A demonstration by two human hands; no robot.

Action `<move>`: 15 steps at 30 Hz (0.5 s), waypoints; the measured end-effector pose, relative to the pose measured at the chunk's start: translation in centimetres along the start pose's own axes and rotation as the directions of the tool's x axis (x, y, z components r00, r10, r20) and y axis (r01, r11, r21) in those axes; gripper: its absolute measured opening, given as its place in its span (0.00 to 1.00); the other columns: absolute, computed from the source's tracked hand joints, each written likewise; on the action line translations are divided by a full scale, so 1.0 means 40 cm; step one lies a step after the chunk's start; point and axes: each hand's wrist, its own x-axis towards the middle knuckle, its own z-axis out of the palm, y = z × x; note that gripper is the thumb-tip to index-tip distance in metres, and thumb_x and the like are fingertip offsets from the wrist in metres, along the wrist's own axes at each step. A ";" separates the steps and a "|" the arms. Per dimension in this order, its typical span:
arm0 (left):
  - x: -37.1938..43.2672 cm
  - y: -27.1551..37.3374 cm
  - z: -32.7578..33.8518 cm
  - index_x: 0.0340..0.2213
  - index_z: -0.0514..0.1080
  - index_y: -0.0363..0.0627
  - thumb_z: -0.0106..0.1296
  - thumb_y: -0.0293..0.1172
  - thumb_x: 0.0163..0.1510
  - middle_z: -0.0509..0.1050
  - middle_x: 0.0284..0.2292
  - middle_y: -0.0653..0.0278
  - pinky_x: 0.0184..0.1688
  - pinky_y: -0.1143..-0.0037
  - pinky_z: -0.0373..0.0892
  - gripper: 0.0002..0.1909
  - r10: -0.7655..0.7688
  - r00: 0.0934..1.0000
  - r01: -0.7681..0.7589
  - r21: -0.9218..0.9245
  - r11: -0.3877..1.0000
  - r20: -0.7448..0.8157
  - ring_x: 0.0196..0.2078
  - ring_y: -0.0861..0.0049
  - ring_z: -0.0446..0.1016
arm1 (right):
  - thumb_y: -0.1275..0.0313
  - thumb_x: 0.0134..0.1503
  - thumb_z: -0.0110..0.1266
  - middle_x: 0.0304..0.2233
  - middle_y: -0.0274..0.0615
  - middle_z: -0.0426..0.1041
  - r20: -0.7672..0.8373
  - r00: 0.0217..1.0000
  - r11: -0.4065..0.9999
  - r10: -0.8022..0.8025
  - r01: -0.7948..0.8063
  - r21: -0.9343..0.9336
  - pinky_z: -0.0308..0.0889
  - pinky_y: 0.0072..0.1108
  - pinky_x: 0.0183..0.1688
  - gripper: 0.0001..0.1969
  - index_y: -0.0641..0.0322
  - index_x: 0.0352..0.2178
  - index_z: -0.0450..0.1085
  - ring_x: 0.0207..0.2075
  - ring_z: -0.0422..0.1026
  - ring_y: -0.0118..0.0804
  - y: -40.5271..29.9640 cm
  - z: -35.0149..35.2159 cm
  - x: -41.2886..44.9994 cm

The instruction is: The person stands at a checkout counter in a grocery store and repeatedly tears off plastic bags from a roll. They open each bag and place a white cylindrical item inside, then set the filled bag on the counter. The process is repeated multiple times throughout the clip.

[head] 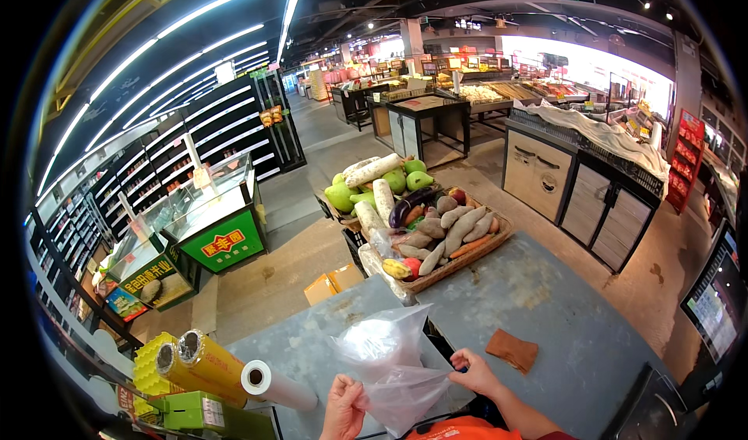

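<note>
A thin translucent plastic bag [404, 398] hangs spread between my two hands, close in front of the orange apron [464, 429]. My left hand [345, 406] pinches its left edge. At the opposite edge, my right hand [476, 374] grips the bag with bent fingers. Just beyond it, a shiny clear plastic bundle [377, 336] lies on the grey tabletop [315, 323]; its contents cannot be made out. A folded brown cloth [512, 351] rests to the right of my right hand.
A wicker basket [461, 264] holds sweet potatoes, an eggplant and other produce, with green pomelos [342, 197] behind. Left stand a white plastic roll [279, 385], yellow cling-film rolls [210, 361] and a green box [196, 412]. A monitor [716, 294] is at right.
</note>
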 end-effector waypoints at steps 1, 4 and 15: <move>-0.003 0.000 0.009 0.21 0.61 0.47 0.45 0.20 0.50 0.60 0.17 0.72 0.22 0.84 0.58 0.08 0.046 0.999 -0.046 0.045 0.998 0.000 0.19 0.86 0.59 | 0.76 0.40 0.56 0.27 0.37 0.66 -0.086 0.982 0.978 -0.166 0.153 -0.139 0.64 0.20 0.34 0.12 0.62 0.29 0.65 0.30 0.67 0.31 -0.061 0.008 -0.006; -0.004 -0.014 0.027 0.26 0.66 0.44 0.45 0.20 0.51 0.65 0.20 0.69 0.25 0.83 0.61 0.04 0.116 0.992 -0.122 0.157 0.980 0.050 0.22 0.84 0.63 | 0.72 0.41 0.57 0.34 0.44 0.67 0.001 0.869 0.847 -0.495 0.483 -0.221 0.63 0.26 0.41 0.16 0.62 0.34 0.65 0.38 0.67 0.41 -0.151 0.028 -0.021; 0.014 0.013 0.015 0.31 0.70 0.36 0.42 0.19 0.52 0.68 0.31 0.66 0.41 0.79 0.63 0.07 0.147 0.965 -0.166 0.072 0.984 0.218 0.36 0.79 0.68 | 0.72 0.45 0.54 0.35 0.41 0.67 0.235 0.765 0.701 -0.599 0.643 -0.307 0.65 0.26 0.36 0.13 0.55 0.36 0.69 0.36 0.67 0.42 -0.164 0.090 -0.018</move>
